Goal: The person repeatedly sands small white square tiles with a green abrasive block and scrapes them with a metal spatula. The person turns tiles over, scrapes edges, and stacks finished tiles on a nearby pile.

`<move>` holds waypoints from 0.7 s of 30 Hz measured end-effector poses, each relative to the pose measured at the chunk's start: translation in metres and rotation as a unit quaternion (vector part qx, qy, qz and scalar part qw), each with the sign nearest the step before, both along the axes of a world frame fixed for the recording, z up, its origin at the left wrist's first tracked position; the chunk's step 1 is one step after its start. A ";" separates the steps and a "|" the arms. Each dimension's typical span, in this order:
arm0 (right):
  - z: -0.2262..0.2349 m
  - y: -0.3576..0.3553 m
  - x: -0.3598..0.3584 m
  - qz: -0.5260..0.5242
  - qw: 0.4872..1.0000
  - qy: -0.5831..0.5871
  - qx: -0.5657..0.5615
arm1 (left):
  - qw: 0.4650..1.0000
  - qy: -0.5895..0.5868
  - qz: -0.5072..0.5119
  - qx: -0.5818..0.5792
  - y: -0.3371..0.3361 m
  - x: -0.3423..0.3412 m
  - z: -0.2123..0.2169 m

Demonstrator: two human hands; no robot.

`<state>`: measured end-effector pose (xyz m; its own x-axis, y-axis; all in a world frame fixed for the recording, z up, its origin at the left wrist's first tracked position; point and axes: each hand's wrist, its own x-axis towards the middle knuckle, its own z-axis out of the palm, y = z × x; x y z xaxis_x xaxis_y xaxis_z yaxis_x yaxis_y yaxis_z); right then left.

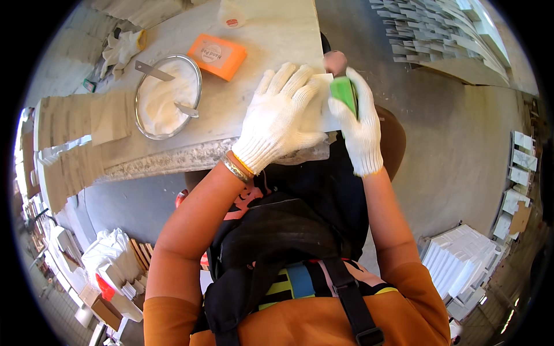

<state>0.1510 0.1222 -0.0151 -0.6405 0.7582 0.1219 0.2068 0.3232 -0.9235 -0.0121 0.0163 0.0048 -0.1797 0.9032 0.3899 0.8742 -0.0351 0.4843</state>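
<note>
My left hand (281, 106), in a white knit glove, lies flat with fingers stretched out on a pale flat piece (316, 115) at the table's right front corner. At that edge my right hand (365, 130), gloved alike, is closed around a green hand sanding block (344, 92). The block stands against the edge of the pale piece; whether they touch I cannot tell. A blurred brownish-pink rounded shape (334, 62) shows just beyond the block. Left of my hands, a round metal bowl (199, 95) holds white paste or powder, with two flat blades (154, 71) resting in it.
An orange box (217, 56) lies behind the bowl, and a whitish container (232, 14) stands farther back. Crumpled gloves (122, 49) lie at the far left. The table (277, 34) ends just right of my hands. Stacked white pieces (461, 259) stand on the floor at right.
</note>
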 end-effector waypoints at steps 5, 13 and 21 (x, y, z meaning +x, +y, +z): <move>-0.016 0.029 -0.018 -0.016 0.986 0.057 -0.155 | 1.000 0.016 -0.009 0.002 0.000 -0.002 0.001; -0.004 -0.003 0.007 0.002 0.999 -0.002 0.036 | 1.000 0.015 -0.005 0.009 0.000 -0.001 -0.007; -0.003 0.017 -0.005 -0.008 0.999 -0.036 0.001 | 1.000 0.014 0.002 -0.008 -0.002 -0.003 -0.009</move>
<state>0.1464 0.1391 -0.0178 -0.6354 0.7682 0.0786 0.2770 0.3217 -0.9054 -0.0150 0.0146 -0.0037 -0.1730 0.9082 0.3812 0.8879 -0.0238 0.4595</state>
